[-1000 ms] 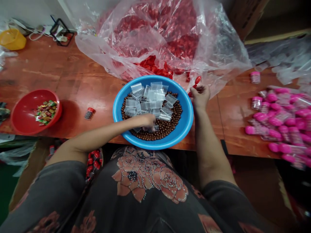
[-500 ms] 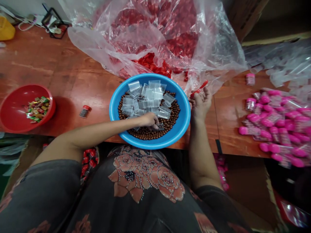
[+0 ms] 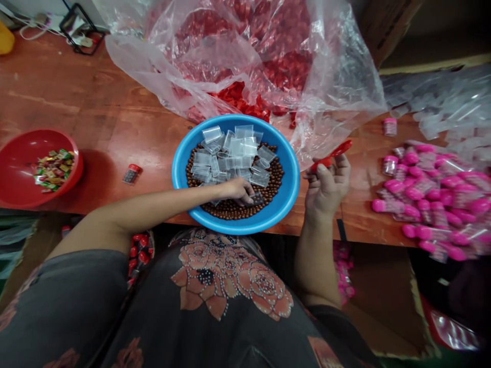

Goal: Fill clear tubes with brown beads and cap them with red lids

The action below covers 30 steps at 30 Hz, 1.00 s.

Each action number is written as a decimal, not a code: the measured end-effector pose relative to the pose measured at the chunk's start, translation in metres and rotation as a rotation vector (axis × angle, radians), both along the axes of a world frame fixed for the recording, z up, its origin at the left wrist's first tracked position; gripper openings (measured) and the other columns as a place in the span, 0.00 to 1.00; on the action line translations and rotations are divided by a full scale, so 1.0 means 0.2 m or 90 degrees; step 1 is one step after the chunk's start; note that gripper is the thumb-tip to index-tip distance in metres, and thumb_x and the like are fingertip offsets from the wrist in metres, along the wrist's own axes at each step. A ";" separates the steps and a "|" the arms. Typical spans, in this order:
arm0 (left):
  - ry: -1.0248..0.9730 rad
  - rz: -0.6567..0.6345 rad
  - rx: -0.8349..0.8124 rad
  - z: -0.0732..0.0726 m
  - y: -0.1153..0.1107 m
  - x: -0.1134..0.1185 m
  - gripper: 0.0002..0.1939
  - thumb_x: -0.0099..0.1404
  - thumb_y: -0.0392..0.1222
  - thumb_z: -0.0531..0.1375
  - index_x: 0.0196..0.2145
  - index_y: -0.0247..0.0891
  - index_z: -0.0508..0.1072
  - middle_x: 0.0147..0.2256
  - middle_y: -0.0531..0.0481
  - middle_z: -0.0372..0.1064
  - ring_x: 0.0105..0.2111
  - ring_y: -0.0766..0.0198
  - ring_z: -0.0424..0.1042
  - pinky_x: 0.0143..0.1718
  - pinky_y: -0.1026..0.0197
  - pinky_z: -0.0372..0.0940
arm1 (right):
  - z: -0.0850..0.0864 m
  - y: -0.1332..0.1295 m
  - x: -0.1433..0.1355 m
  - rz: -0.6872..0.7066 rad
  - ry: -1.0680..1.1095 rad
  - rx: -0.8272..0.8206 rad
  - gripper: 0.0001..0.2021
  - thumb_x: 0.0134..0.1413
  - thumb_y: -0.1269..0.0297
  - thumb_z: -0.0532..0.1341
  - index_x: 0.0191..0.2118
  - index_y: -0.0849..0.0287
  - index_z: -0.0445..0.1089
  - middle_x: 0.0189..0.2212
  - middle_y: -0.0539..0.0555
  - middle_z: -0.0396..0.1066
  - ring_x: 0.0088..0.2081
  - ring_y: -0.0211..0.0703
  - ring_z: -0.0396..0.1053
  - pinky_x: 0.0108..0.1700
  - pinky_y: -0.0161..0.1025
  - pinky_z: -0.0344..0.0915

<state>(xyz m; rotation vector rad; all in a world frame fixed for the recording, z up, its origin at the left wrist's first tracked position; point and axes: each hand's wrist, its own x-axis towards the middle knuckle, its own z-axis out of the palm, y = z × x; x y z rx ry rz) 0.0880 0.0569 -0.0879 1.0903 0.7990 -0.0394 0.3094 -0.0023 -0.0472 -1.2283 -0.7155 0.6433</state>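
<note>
A blue basin (image 3: pixel 178 190) holds brown beads or candies (image 3: pixel 230 210) with a heap of clear plastic containers (image 3: pixel 241 147) on top. My left hand (image 3: pixel 238 191) reaches into the basin, its fingers closed on a small clear container (image 3: pixel 256 199) that has brown balls in it and lies low among the loose ones. To the right of the basin, above the table, my right hand (image 3: pixel 329 183) has its fingers curled round red plastic caps (image 3: pixel 339 149). How many caps it holds I cannot make out.
Behind the basin lies a large clear bag (image 3: pixel 341 66) of red caps. Pink-capped filled bottles (image 3: pixel 437 189) are piled at right. A red bowl (image 3: pixel 76 171) of wrapped sweets (image 3: pixel 53 170) and one red-capped container (image 3: pixel 132 174) stand at left.
My right hand has moved right and slightly toward me with the red caps. The small container in my left hand has shifted a little to the right and looks fuller of brown balls.
</note>
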 end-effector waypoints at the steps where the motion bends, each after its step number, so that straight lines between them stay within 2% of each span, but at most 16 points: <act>1: -0.005 0.005 -0.009 0.00 0.00 0.01 0.13 0.43 0.34 0.69 0.30 0.35 0.75 0.26 0.52 0.73 0.31 0.63 0.73 0.41 0.50 0.70 | 0.00 -0.01 -0.01 0.003 0.000 0.003 0.24 0.45 0.59 0.67 0.51 0.50 0.65 0.40 0.49 0.72 0.30 0.35 0.70 0.33 0.38 0.71; 7: -0.021 0.001 -0.046 0.03 -0.01 0.02 0.14 0.45 0.30 0.67 0.31 0.35 0.71 0.25 0.55 0.70 0.30 0.66 0.72 0.43 0.49 0.69 | 0.00 -0.03 -0.06 -0.007 0.027 0.028 0.22 0.44 0.62 0.69 0.48 0.52 0.68 0.38 0.48 0.74 0.30 0.34 0.70 0.32 0.35 0.68; 11: -0.062 0.007 -0.072 0.09 0.00 0.01 0.16 0.46 0.29 0.67 0.33 0.36 0.69 0.27 0.56 0.70 0.30 0.66 0.73 0.44 0.51 0.68 | 0.01 -0.06 -0.05 0.011 0.013 0.027 0.23 0.46 0.62 0.68 0.50 0.50 0.68 0.39 0.49 0.74 0.30 0.35 0.70 0.33 0.36 0.69; 14: -0.109 0.027 -0.068 0.18 0.01 -0.01 0.17 0.48 0.29 0.67 0.34 0.36 0.67 0.27 0.56 0.69 0.30 0.67 0.72 0.43 0.52 0.67 | 0.04 -0.09 -0.05 0.030 -0.003 0.021 0.23 0.47 0.61 0.68 0.51 0.47 0.69 0.40 0.48 0.74 0.31 0.36 0.72 0.33 0.37 0.69; 17: -0.161 0.058 -0.042 0.33 -0.01 -0.06 0.17 0.49 0.29 0.67 0.36 0.36 0.68 0.30 0.54 0.70 0.32 0.67 0.72 0.43 0.55 0.67 | 0.09 -0.12 -0.07 0.059 0.004 0.030 0.17 0.48 0.60 0.68 0.47 0.47 0.72 0.37 0.48 0.74 0.31 0.36 0.72 0.31 0.36 0.70; 20: -0.174 0.118 -0.024 0.46 -0.05 -0.13 0.18 0.51 0.29 0.67 0.40 0.35 0.70 0.35 0.50 0.73 0.36 0.66 0.73 0.44 0.56 0.67 | 0.15 -0.14 -0.12 0.116 -0.004 0.015 0.14 0.51 0.60 0.66 0.46 0.48 0.74 0.37 0.49 0.75 0.30 0.36 0.72 0.31 0.36 0.71; 22: -0.169 0.155 -0.016 0.51 -0.08 -0.18 0.19 0.52 0.30 0.67 0.43 0.35 0.71 0.39 0.47 0.74 0.39 0.64 0.73 0.46 0.55 0.67 | 0.19 -0.14 -0.17 0.166 -0.017 -0.004 0.15 0.53 0.59 0.66 0.48 0.47 0.73 0.39 0.50 0.76 0.31 0.37 0.73 0.32 0.37 0.73; 27: -0.192 0.237 -0.021 0.51 -0.14 -0.27 0.23 0.52 0.34 0.68 0.46 0.36 0.71 0.46 0.44 0.73 0.44 0.60 0.73 0.47 0.53 0.68 | 0.23 -0.09 -0.31 0.284 -0.042 -0.010 0.28 0.53 0.62 0.65 0.60 0.42 0.61 0.43 0.50 0.75 0.37 0.41 0.76 0.40 0.41 0.77; 30: -0.197 0.270 -0.039 0.51 -0.16 -0.30 0.23 0.51 0.34 0.69 0.45 0.36 0.69 0.45 0.42 0.73 0.43 0.60 0.73 0.46 0.54 0.69 | 0.24 -0.06 -0.37 0.310 -0.037 0.015 0.27 0.52 0.65 0.66 0.57 0.42 0.60 0.43 0.48 0.74 0.39 0.41 0.77 0.42 0.42 0.78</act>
